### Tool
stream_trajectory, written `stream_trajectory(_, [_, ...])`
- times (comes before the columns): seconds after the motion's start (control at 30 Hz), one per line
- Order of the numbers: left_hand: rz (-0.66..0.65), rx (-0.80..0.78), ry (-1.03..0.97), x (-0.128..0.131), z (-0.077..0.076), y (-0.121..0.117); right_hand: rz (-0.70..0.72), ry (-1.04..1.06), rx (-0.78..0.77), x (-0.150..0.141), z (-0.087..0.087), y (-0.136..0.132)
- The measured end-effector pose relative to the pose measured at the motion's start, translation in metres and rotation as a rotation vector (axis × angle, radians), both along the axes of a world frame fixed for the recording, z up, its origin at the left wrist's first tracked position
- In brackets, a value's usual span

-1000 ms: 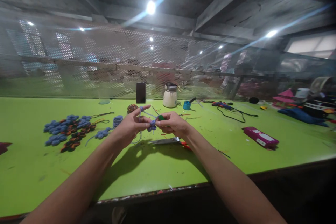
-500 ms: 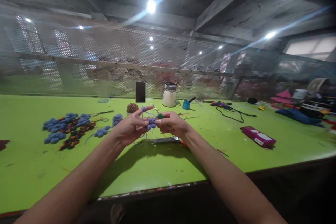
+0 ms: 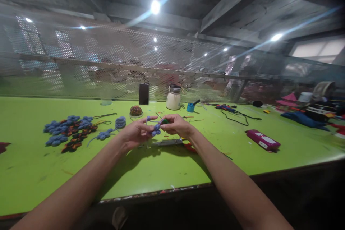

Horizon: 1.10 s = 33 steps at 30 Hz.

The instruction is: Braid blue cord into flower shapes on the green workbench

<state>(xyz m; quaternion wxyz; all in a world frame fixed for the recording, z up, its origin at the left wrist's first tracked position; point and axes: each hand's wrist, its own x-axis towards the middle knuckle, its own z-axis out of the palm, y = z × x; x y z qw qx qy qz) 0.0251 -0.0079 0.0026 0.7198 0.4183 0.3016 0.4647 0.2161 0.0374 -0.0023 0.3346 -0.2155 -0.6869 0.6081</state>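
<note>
My left hand (image 3: 136, 132) pinches a small blue-purple crocheted flower (image 3: 156, 129), and a strand of the same yarn loops over its raised index finger. In my right hand (image 3: 176, 126) is a crochet hook (image 3: 165, 121) with a green handle, its thin metal tip pointing up and left beside the flower. Both hands meet above the table. Scissors (image 3: 169, 142) with red handles lie under them, partly hidden by my right wrist. A ball of blue yarn (image 3: 120, 122) and a single blue crocheted flower (image 3: 104, 134) rest left of my left hand.
Several blue crocheted flowers (image 3: 55, 127) and dark orange-black ones (image 3: 75, 140) are piled on the green table (image 3: 129, 183) at left. A multicoloured yarn ball (image 3: 135, 111), phone (image 3: 143, 94), jug (image 3: 174, 97) and blue pot (image 3: 191, 107) stand behind. A magenta box (image 3: 262, 140) lies right.
My right hand and the hook have shifted slightly, the hook now tilted lower. My left index finger with its yarn loop has dropped a little, and the flower has turned slightly.
</note>
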Motion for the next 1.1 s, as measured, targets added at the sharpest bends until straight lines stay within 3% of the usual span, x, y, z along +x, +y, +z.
stream_trajectory(0.2, [0.084,0.095,0.044,0.002,0.002,-0.002,0.05,0.059,-0.064,0.0,0.005,-0.005])
stream_trajectory(0.43, [0.135,0.184,0.1,0.003,0.002,-0.004,-0.047,0.032,-0.083,-0.009,0.003,-0.009])
stream_trajectory(0.73, [0.136,0.151,0.084,-0.002,0.003,-0.002,-0.101,0.133,-0.126,-0.012,-0.002,-0.005])
stream_trajectory(0.9, [0.169,0.242,0.168,0.003,0.001,-0.005,-0.108,0.168,-0.151,-0.014,-0.006,-0.002])
stream_trajectory(1.0, [0.239,0.253,0.143,0.006,0.002,-0.005,-0.11,0.172,-0.204,-0.016,-0.008,-0.002])
stream_trajectory(1.1, [0.225,0.259,0.095,0.005,0.003,-0.004,-0.086,0.18,-0.311,-0.019,-0.009,-0.003])
